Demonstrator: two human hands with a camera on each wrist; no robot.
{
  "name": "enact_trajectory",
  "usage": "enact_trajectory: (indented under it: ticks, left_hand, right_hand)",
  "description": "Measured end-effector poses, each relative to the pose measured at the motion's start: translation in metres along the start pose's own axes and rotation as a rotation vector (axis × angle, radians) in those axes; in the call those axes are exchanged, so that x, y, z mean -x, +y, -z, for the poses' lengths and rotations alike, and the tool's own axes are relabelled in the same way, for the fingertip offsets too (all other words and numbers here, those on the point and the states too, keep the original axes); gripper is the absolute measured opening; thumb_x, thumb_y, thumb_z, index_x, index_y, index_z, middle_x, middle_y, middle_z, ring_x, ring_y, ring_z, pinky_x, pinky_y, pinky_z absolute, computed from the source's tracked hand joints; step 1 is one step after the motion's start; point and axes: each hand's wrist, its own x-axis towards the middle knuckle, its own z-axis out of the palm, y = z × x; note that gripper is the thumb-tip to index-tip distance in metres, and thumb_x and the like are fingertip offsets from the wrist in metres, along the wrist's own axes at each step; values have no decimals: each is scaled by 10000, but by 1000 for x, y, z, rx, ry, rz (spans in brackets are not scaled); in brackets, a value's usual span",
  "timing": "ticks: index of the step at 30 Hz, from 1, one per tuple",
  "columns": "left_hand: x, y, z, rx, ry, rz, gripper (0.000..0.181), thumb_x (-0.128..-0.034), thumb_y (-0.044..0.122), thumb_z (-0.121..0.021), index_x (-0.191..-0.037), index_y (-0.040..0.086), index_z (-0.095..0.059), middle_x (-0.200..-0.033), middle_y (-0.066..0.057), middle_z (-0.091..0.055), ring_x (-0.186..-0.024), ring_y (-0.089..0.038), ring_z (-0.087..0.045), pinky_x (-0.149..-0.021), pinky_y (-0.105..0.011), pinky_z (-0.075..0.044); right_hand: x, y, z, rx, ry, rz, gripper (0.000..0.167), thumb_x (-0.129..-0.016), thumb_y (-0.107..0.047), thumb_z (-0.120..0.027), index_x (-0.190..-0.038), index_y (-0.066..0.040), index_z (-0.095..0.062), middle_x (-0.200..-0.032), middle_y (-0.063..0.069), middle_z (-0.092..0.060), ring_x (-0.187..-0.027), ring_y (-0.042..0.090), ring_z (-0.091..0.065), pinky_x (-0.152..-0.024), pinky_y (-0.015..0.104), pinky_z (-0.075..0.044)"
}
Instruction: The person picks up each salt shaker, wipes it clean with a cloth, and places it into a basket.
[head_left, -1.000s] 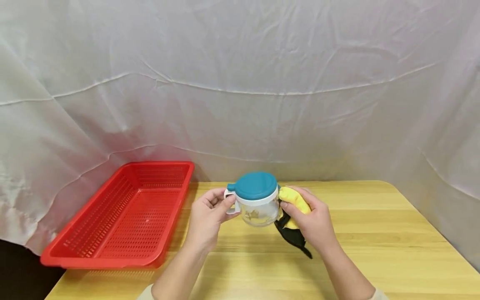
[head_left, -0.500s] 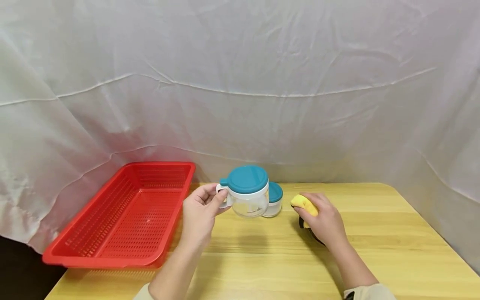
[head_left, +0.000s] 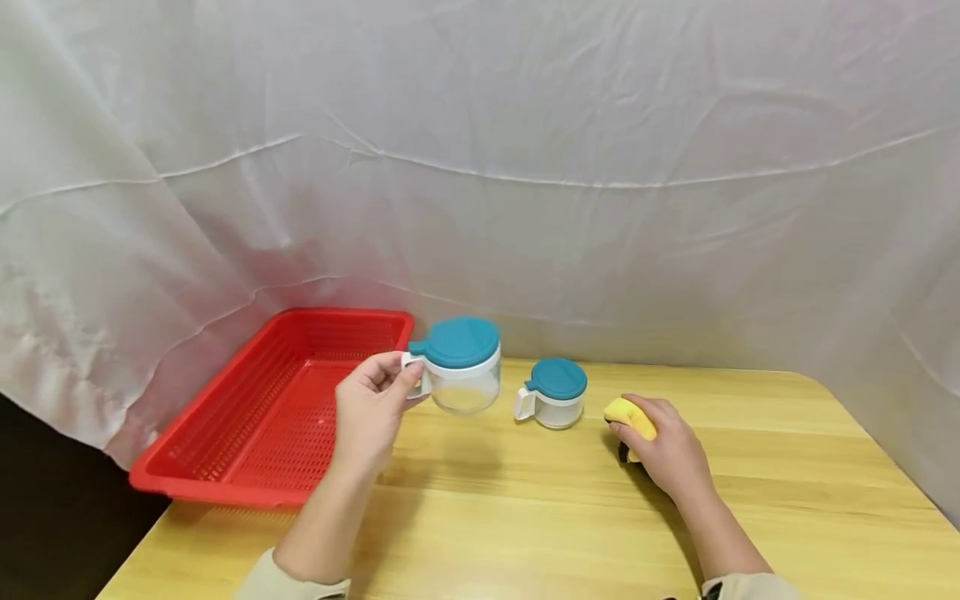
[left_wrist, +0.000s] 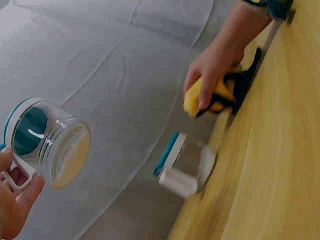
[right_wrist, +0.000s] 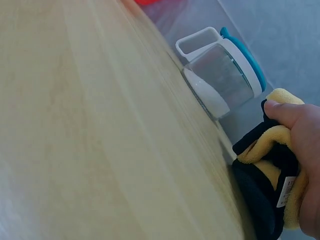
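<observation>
My left hand [head_left: 371,408] grips the white handle of a clear jar [head_left: 467,390] with a teal lid, held above the table and level with the basket's right edge. A second, smaller teal-lidded jar [head_left: 558,408] stands on the table between the hands, its handle towards the left; in the right wrist view this jar [right_wrist: 220,75] has something white at its bottom. My right hand [head_left: 670,446] holds a bunched yellow and black cloth [head_left: 632,417] low over the table, right of the smaller jar. In the right wrist view the cloth [right_wrist: 272,137] shows a white label.
A red perforated basket [head_left: 281,417] stands on the left part of the wooden table [head_left: 540,517], its inside showing no contents. A pale curtain [head_left: 525,250] hangs behind and along the sides. Table surface extends to the right and in front.
The cloth has come away from the held jar and moved right with my right hand. My left hand has carried that jar left, uncovering the smaller jar behind. The head view has shifted.
</observation>
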Motion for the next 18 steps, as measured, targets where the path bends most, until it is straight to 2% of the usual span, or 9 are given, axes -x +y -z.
enact_trajectory:
  ticks: [3,8,13,18]
  left_hand:
    - [-7,4,18,-28,47,-27,176,-869,40,-735,-1018,-28,-672,-811,-7,-683,-731,-136,-636,-716,-346,-612]
    - [-18,21,54,-169,147,-41,220,-870,131,-754,-1032,-2,-686,-814,27,-687,-731,-115,-641,-711,-266,-602]
    - [-29,34,91,-378,198,27,321,-868,263,-760,-1085,41,-679,-857,54,-660,-776,-107,-632,-705,-183,-578]
    - [-41,34,119,-624,190,80,453,-892,407,-705,-1198,75,-658,-971,1,-636,-859,-125,-612,-718,-148,-558]
  right_hand:
    - [-3,1,0,8,17,16,471,-898,-387,-712,-1303,-164,-619,-1224,107,-623,-1047,340,-616,-786,519,-503]
    - [-4,5,0,11,27,39,469,-900,-382,-712,-1298,-152,-621,-1205,95,-627,-1017,323,-621,-742,464,-492]
    - [1,11,6,15,21,36,479,-907,-386,-703,-1307,-137,-614,-1220,114,-619,-1035,342,-614,-743,486,-499]
    - [5,15,16,12,15,9,496,-916,-407,-687,-1323,-136,-602,-1252,134,-605,-1073,375,-595,-777,545,-498]
